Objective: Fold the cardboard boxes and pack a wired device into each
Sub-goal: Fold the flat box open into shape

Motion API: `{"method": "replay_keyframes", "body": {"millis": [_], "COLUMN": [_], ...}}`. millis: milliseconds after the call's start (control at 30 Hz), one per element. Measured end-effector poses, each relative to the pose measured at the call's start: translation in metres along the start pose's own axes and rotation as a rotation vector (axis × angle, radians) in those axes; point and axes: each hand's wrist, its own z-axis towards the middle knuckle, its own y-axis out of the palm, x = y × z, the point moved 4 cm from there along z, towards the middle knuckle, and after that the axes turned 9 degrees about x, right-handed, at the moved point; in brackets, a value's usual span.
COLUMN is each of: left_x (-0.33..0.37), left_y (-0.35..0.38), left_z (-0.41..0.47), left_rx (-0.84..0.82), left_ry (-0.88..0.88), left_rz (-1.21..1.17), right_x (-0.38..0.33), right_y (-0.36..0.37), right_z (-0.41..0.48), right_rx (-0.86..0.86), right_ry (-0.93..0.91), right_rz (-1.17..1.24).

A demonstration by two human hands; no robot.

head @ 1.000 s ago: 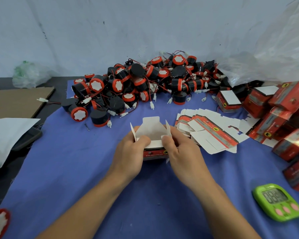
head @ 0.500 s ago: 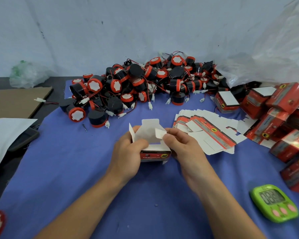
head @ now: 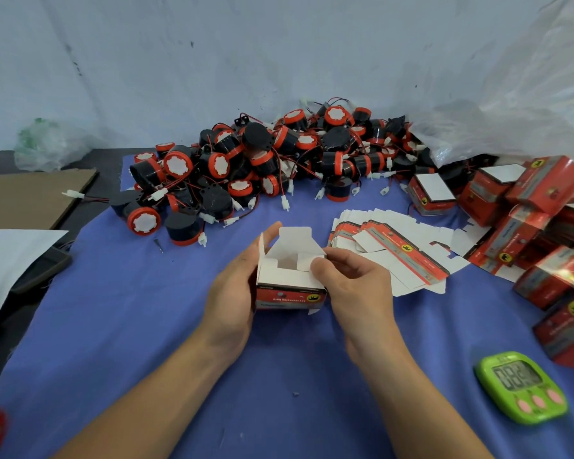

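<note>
In the middle of the surface [head: 113,326] a box [head: 290,286] stands between the left hand [head: 232,293] and the right hand [head: 355,286], with a heap of wired devices [head: 262,167] behind it against the wall. Just right of the box lies a fanned stack of flat box blanks [head: 398,250], and beyond that, along the right edge, a pile of folded boxes [head: 527,207] under a plastic bag [head: 511,111]. A timer [head: 521,387] lies near the right front, and a cardboard sheet [head: 30,197] lies off the surface to the left.

The left hand [head: 233,294] and right hand [head: 358,293] are bare. Both forearms are uncovered down to the frame's edge. Faint dark smudges mark the left forefinger.
</note>
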Motion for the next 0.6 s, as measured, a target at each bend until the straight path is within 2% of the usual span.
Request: {"method": "replay_keyframes", "body": {"millis": [200,433,600], "left_x": [-0.0014,0.0022,0.0071], "left_y": [0.0024,0.0022,0.0032], "left_z": [0.0011,0.0048,0.0039], "left_rx": [-0.056,-0.013,0.007], "left_ry": [0.04,0.036,0.023], "left_rz": [0.099,0.183,0.099], "right_x": [0.0003,-0.0049,-0.007], "right_y": [-0.0019,0.0,-0.0002], "right_z": [0.0001,-0.0027,-0.0039], "right_rx": [0.017,-0.025,-0.137], "right_ry": [-0.023,-0.03,0.085], "right_rz": [-0.031,-0.04,0.044]}}
